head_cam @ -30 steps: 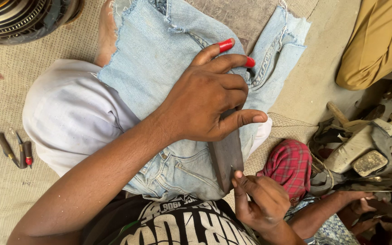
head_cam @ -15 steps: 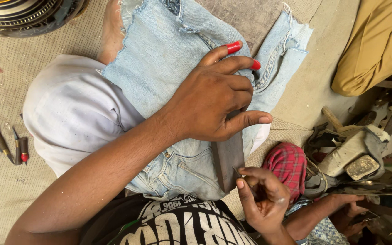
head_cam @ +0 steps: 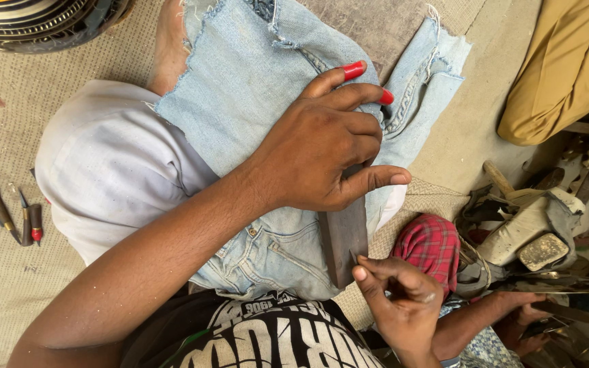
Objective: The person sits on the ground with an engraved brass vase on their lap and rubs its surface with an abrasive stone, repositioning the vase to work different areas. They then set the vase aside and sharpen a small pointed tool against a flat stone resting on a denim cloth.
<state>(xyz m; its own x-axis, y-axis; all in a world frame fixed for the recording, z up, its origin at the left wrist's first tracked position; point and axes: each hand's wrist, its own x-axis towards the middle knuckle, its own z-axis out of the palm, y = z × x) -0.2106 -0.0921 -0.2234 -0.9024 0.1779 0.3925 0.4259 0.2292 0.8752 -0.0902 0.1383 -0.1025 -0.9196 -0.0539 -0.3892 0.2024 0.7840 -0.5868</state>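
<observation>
The left hand [head_cam: 322, 146] lies palm-down with fingers together and extended, thumb stretched out to the side; it presses flat on a dark strip [head_cam: 342, 242] and on the denim cloth [head_cam: 253, 88] under it, clamping nothing between the fingers. The strip emerges from beneath the palm and thumb and runs toward the body; its long axis is roughly in line with the forearm of that hand. The right hand [head_cam: 400, 303] sits at the strip's near end; fingertips [head_cam: 361, 274] pinched together just beside the strip's corner, apparently on something very thin, though what they grip cannot be made out. The right hand is nearer the free end; the left covers the far end.

Outward from the fingers: a red checked cloth [head_cam: 432, 245] just right of the pinch; a pale shoe form [head_cam: 526, 228] beyond it; small hand tools [head_cam: 15, 218] well apart on the mat [head_cam: 8, 136] past the left elbow. The strip's upper part is hidden under the palm; another hand [head_cam: 523, 320] low right is partly cut off.
</observation>
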